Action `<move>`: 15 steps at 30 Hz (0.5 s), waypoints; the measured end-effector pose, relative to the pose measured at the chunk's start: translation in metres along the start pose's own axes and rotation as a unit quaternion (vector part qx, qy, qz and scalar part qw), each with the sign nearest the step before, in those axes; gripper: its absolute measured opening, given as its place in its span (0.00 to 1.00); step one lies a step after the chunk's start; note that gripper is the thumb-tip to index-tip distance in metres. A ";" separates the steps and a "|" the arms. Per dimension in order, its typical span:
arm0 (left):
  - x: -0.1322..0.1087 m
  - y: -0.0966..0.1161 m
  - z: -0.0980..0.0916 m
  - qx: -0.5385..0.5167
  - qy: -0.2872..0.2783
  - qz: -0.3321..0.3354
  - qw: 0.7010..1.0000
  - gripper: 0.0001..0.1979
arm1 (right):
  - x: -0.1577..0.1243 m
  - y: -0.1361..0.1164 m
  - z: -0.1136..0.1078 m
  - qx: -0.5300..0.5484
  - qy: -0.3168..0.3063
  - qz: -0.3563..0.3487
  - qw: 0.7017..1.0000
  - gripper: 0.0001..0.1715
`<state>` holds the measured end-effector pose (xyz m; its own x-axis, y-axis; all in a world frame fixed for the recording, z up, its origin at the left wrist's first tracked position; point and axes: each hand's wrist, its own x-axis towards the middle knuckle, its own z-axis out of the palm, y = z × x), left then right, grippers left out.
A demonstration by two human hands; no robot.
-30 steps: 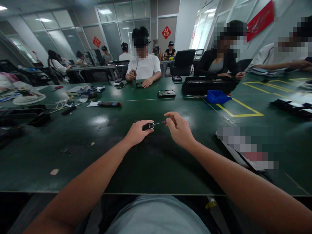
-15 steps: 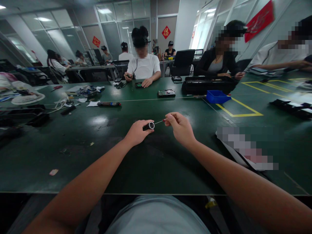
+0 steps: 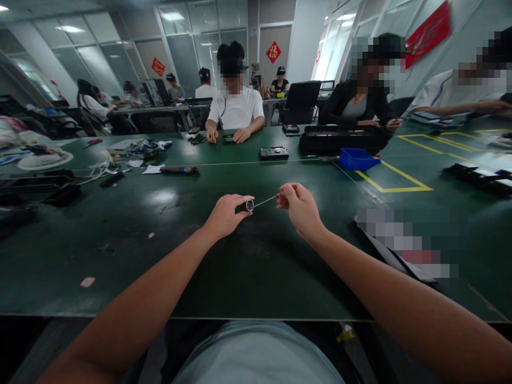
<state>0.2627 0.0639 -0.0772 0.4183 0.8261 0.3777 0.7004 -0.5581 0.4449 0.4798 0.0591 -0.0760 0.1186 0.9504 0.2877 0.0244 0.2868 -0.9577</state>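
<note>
Above the middle of the green table, my left hand [image 3: 227, 214] is closed on a black cylinder with a silver rim [image 3: 250, 205], like a small flashlight. Its round end faces me and to the right, while the fingers hide most of its body. To the right, my right hand [image 3: 299, 208] pinches the red handle of a thin screwdriver [image 3: 264, 201], mostly covered by the fingers. The metal shaft slants down left to the cylinder's rim; whether its tip is inside or only touching I cannot tell.
Ahead lie a hard drive [image 3: 273, 153], a blue bin [image 3: 359, 159], a long black case [image 3: 346, 140] and a dark pen-like tool [image 3: 179, 169]. A blurred-out flat item [image 3: 400, 242] is at right. Cables and parts clutter the left. Co-workers sit opposite and at right.
My right hand has shifted slightly right, away from the cylinder, and more of the screwdriver shaft shows. My left hand stays nearly still. The co-worker opposite has lowered one hand toward the table.
</note>
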 end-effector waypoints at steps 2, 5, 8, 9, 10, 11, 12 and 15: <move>0.000 0.001 -0.001 -0.004 0.001 -0.001 1.000 0.19 | -0.002 -0.002 0.000 -0.008 -0.007 -0.021 1.000 0.14; 0.000 0.003 -0.002 -0.007 0.004 -0.007 1.000 0.20 | -0.006 -0.008 0.001 -0.043 -0.027 -0.053 0.997 0.14; 0.000 0.003 -0.002 -0.009 0.005 -0.016 1.000 0.20 | -0.010 -0.014 0.002 -0.084 -0.053 -0.077 0.992 0.12; 0.000 0.003 -0.002 -0.009 0.006 -0.016 1.000 0.19 | -0.012 -0.016 0.003 -0.096 -0.063 -0.083 0.990 0.11; 0.000 0.003 -0.002 -0.009 0.008 -0.016 1.000 0.19 | -0.014 -0.017 0.003 -0.107 -0.070 -0.090 0.988 0.11; 0.000 0.003 -0.002 -0.009 0.010 -0.014 1.000 0.19 | -0.015 -0.017 0.003 -0.115 -0.074 -0.099 0.986 0.10; 0.000 0.003 -0.001 -0.010 0.012 -0.013 1.000 0.19 | -0.017 -0.018 0.004 -0.122 -0.073 -0.108 0.984 0.09; -0.001 0.003 -0.001 -0.016 0.020 -0.012 1.000 0.20 | -0.018 -0.018 0.004 -0.136 -0.052 -0.127 0.981 0.07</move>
<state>0.2639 0.0618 -0.0756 0.3765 0.8363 0.3986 0.6915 -0.5401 0.4798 0.4728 0.0376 -0.0643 -0.0269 0.8637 0.5033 0.3054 0.4865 -0.8185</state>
